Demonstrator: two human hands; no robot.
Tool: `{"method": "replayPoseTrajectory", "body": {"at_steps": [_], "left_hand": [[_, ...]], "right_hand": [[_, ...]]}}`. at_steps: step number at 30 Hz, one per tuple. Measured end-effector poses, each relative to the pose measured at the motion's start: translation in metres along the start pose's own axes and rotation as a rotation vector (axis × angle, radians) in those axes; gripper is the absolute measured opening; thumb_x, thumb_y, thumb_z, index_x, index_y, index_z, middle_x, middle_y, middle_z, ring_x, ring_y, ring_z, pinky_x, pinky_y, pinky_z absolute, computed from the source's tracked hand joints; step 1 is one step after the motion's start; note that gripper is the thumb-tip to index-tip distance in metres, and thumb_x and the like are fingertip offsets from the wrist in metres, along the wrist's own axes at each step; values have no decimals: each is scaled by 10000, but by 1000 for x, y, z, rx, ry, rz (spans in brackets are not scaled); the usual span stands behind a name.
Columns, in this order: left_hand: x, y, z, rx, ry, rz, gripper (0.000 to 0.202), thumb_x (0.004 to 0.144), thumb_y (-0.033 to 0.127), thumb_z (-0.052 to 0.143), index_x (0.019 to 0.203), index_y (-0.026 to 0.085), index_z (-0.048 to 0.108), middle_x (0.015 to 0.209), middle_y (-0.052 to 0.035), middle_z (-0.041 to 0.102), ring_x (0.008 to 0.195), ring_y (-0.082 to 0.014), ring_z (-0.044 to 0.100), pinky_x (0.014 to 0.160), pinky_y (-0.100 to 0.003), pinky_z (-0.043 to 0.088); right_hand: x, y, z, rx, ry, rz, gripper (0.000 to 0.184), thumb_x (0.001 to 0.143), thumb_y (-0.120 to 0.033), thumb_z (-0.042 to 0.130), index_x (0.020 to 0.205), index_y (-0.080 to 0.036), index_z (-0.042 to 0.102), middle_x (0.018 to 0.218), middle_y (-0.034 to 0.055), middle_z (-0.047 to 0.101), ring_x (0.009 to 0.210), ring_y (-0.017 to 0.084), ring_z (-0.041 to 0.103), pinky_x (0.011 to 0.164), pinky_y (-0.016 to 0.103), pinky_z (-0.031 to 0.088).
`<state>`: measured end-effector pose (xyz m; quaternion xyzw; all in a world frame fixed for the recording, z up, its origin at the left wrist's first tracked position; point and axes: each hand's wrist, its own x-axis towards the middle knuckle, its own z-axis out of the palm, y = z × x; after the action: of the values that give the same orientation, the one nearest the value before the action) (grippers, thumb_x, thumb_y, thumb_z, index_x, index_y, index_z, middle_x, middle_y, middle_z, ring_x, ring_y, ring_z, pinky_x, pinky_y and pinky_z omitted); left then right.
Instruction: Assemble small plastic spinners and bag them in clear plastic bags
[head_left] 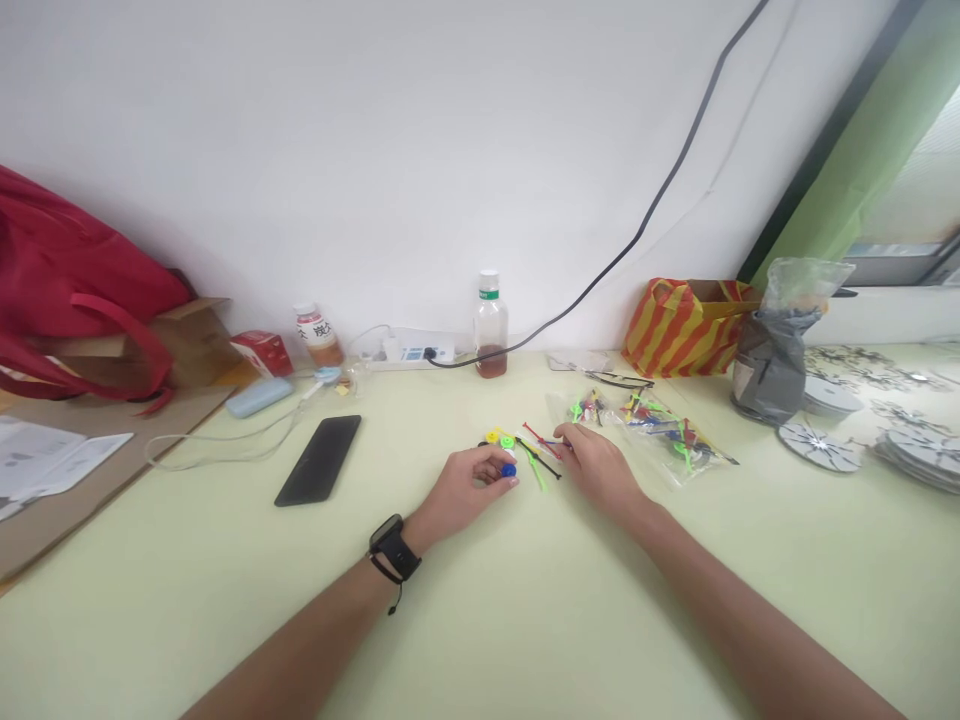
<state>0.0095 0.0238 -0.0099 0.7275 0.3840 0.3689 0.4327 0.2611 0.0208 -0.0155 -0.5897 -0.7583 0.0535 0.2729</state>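
I am pinching a small blue piece (509, 469) in the curled fingers of my left hand (465, 490), low over the pale bench (480, 620) and just beside some yellow and green pieces (499, 438). My right hand (596, 465) is lying palm down with its fingertips at a few loose coloured sticks (541, 452), and I cannot tell whether it is gripping one. A clear bag (660, 432) of more sticks is lying just beyond that hand, and a black phone (319, 458) is resting well off to my left.
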Motion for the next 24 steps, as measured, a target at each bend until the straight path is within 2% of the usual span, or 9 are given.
{"method": "replayPoseTrajectory", "body": {"at_steps": [3, 7, 11, 13, 16, 20, 24], "left_hand": [[1, 0, 0, -15, 0, -10, 286, 849, 382, 794, 1042, 177, 741, 919, -49, 736, 802, -169, 673, 789, -312, 558], [1, 3, -1, -52, -7, -39, 309, 830, 375, 815, 1043, 165, 737, 941, -61, 737, 815, -170, 681, 810, -320, 567], [1, 7, 0, -92, 0, -50, 317, 831, 378, 819, 1050, 164, 739, 966, -69, 744, 845, -174, 697, 848, -331, 579], [2, 9, 1, -126, 3, -59, 328, 831, 383, 822, 1057, 161, 740, 977, -74, 751, 858, -177, 707, 867, -336, 586], [2, 11, 3, -186, -13, -78, 353, 820, 390, 838, 1065, 152, 744, 985, -82, 758, 853, -177, 714, 865, -337, 594], [1, 13, 2, -255, -26, -102, 384, 795, 386, 867, 1065, 139, 752, 975, -91, 768, 860, -188, 725, 869, -342, 598], [0, 15, 2, -287, -71, -110, 401, 792, 366, 879, 1097, 137, 754, 1004, -105, 779, 880, -195, 732, 883, -338, 592]], "right_hand": [[-1, 2, 1, 51, 40, 6, 197, 976, -172, 500, 1112, -244, 624, 1106, 71, 732, 956, 235, 685, 768, 330, 466], [1, 4, -1, 150, 130, -8, 186, 973, -197, 499, 1066, -225, 657, 1074, 96, 713, 958, 250, 680, 824, 367, 513], [3, -6, -10, 349, 247, -9, 195, 1004, -312, 530, 956, -213, 690, 958, 96, 699, 834, 231, 666, 799, 369, 541], [2, -16, -14, 463, 265, 3, 235, 1005, -387, 559, 939, -213, 703, 926, 91, 706, 821, 228, 661, 775, 359, 541], [-3, -33, -17, 667, 219, 40, 298, 1007, -471, 557, 954, -209, 688, 930, 85, 710, 847, 223, 654, 761, 340, 533], [-11, -48, -15, 891, 54, 55, 342, 1026, -521, 508, 1025, -210, 653, 825, 35, 633, 721, 180, 571, 675, 306, 486], [-15, -52, -7, 1022, -40, 39, 299, 1006, -497, 572, 1128, -227, 611, 953, 44, 634, 805, 179, 578, 703, 302, 467]]}}
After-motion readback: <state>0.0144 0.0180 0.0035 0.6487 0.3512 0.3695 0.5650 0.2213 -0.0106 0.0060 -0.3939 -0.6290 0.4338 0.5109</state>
